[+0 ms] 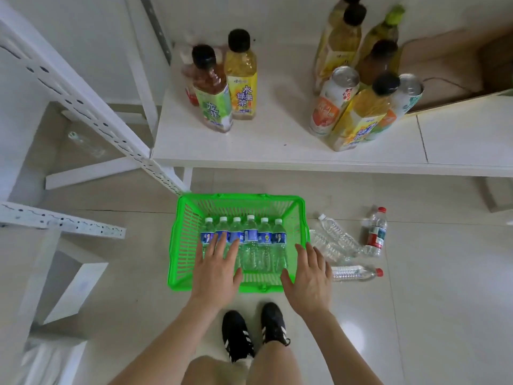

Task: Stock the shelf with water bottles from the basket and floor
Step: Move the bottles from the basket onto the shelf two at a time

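Note:
A green plastic basket (183, 240) stands on the floor below the white shelf (277, 140). Inside it lie several water bottles (251, 245) with blue labels, side by side, caps toward the shelf. My left hand (218, 269) hovers flat over the left bottles, fingers straight, holding nothing. My right hand (309, 276) is spread over the basket's right near corner, also holding nothing. To the right of the basket, several water bottles lie or stand on the floor: clear ones (333, 240), a red-labelled one (376, 234) and a red-capped one (356, 273).
Tea bottles (213, 90) stand at the shelf's left, and a cluster of tea bottles and cans (361, 87) at its right. A white perforated rack upright (91, 107) slants across the left. A cardboard box (458, 65) sits at the shelf's far right. My shoes (255, 332) are just before the basket.

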Tool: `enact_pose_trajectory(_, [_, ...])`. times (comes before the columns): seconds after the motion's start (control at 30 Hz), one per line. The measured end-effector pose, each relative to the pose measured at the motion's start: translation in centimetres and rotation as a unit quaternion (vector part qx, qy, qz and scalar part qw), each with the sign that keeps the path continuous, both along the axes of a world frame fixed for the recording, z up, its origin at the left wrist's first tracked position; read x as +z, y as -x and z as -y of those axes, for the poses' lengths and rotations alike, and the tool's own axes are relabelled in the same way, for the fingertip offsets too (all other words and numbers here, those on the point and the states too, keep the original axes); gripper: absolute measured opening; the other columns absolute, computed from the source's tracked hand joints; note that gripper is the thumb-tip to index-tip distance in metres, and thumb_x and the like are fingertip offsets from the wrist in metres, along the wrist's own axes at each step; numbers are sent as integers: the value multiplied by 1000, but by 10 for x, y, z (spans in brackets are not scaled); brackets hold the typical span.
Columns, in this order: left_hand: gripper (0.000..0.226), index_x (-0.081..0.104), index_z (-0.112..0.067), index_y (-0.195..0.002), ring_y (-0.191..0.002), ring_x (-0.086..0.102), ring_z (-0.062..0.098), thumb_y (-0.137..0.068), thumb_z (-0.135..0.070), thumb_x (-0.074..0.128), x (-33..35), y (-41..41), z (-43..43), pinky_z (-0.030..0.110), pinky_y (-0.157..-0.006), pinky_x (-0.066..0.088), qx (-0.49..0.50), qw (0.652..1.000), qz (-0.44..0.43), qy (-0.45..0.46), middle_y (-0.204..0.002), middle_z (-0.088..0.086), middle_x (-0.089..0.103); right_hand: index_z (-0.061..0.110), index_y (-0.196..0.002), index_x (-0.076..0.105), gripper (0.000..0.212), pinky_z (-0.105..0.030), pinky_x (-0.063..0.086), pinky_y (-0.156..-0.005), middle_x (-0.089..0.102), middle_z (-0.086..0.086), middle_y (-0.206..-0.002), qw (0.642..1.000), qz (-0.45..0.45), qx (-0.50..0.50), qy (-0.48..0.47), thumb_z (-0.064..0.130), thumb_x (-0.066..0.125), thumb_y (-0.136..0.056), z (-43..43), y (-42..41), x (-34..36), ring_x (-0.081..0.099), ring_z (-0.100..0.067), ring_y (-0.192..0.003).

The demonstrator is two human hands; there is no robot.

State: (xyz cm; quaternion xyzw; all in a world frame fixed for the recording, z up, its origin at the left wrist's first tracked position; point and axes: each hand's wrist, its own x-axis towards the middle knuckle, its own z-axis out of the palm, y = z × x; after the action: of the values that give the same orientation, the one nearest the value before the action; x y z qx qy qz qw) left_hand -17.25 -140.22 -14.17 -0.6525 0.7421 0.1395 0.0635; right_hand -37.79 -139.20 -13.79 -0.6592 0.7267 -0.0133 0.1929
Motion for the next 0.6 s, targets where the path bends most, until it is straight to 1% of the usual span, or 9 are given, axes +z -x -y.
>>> enact_pose_trajectory(0.03, [73, 58, -17, -130, -125, 54, 35, -65, -41, 80, -22, 1, 4, 60, -99, 43, 1, 1000, 0, -8, -134, 16, 57, 9, -127, 54, 62, -54, 48, -93, 60, -18, -130, 1000, 7, -4, -7, 44, 50, -77, 5, 0, -21, 56, -38, -120])
enact_pose_trajectory(0.13, [73, 58, -16, -130, -124, 55, 35, -66, -42, 80, -94, 3, 15, 61, -98, 44, 6, 1000, 4, -27, -134, 16, 57, 9, -128, 51, 63, -53, 52, -87, 61, -19, -127, 999, 21, -11, -40, 47, 43, -78, 19, -1, -88, 59, -39, -115])
enact_pose_trajectory(0.2, [74, 57, -16, -131, -123, 55, 35, -67, -45, 79, -143, 3, 24, 61, -98, 44, 11, 999, 8, -34, -135, 16, 57, 9, -130, 50, 65, -53, 51, -89, 59, -19, -130, 998, 30, -17, -57, 47, 43, -78, 27, -2, -135, 58, -39, -116])
enact_pose_trajectory(0.3, [75, 56, -16, -133, -123, 56, 35, -69, -48, 78, -212, 1, 37, 61, -99, 42, 22, 999, 12, -45, -135, 17, 57, 8, -138, 45, 67, -53, 45, -99, 49, -18, -142, 996, 43, -31, -74, 44, 53, -83, 39, -1, -202, 48, -39, -127])
enact_pose_trajectory(0.4, [74, 56, -14, -131, -119, 58, 35, -69, -47, 79, -268, -3, 49, 61, -97, 45, 35, 998, 9, -44, -132, 18, 59, 8, -145, 35, 70, -51, 39, -106, 40, -16, -149, 992, 57, -40, -106, 40, 60, -87, 53, -2, -254, 39, -37, -134])
enact_pose_trajectory(0.5, [74, 55, -11, -131, -116, 60, 37, -71, -46, 78, -313, -9, 57, 59, -94, 48, 50, 998, 3, -47, -128, 19, 61, 9, -145, 33, 73, -52, 40, -104, 40, -18, -147, 988, 69, -62, -123, 38, 61, -86, 64, -6, -297, 39, -38, -132])
enact_pose_trajectory(0.6, [73, 52, -7, -134, -115, 59, 37, -75, -45, 75, -348, -13, 61, 53, -94, 51, 84, 995, -20, -58, -126, 20, 61, 10, -146, 32, 76, -51, 43, -101, 41, -18, -146, 984, 71, -82, -140, 39, 64, -84, 70, -10, -330, 42, -39, -129])
